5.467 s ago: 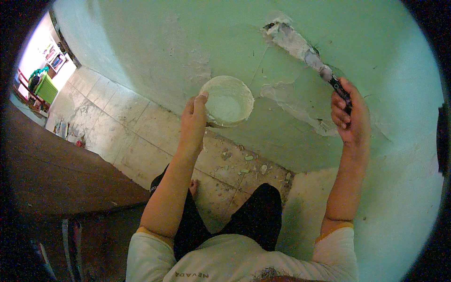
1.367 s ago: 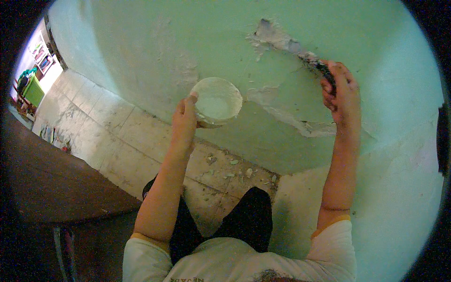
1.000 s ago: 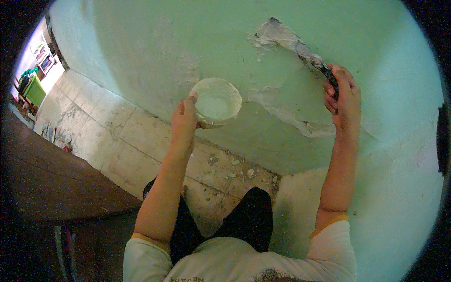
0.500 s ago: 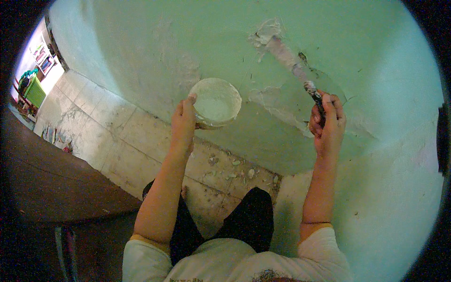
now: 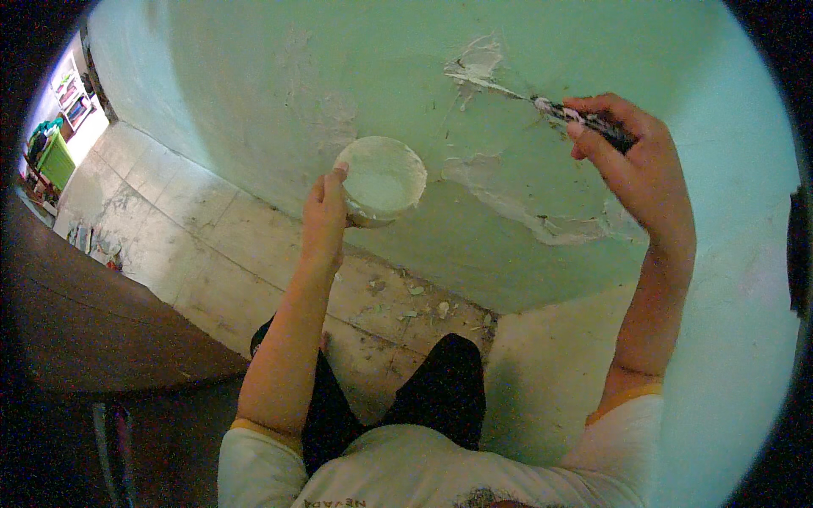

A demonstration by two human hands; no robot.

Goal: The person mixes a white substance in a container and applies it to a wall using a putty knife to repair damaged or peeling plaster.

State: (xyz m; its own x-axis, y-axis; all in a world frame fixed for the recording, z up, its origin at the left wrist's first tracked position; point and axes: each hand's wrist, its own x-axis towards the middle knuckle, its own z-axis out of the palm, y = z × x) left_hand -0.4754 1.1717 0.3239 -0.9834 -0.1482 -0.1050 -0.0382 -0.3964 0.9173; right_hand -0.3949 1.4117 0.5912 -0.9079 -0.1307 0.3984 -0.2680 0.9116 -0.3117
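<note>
A pale green wall (image 5: 254,102) with two patches of white filler meets a dusty tiled floor (image 5: 212,245) strewn with chips. One dark worktop (image 5: 93,322) edges the left. The left hand (image 5: 326,222) grips one round tub of filler (image 5: 381,179) near the wall. The right hand (image 5: 639,165) grasps one putty knife (image 5: 542,106), blade tip on the upper patch.
</note>
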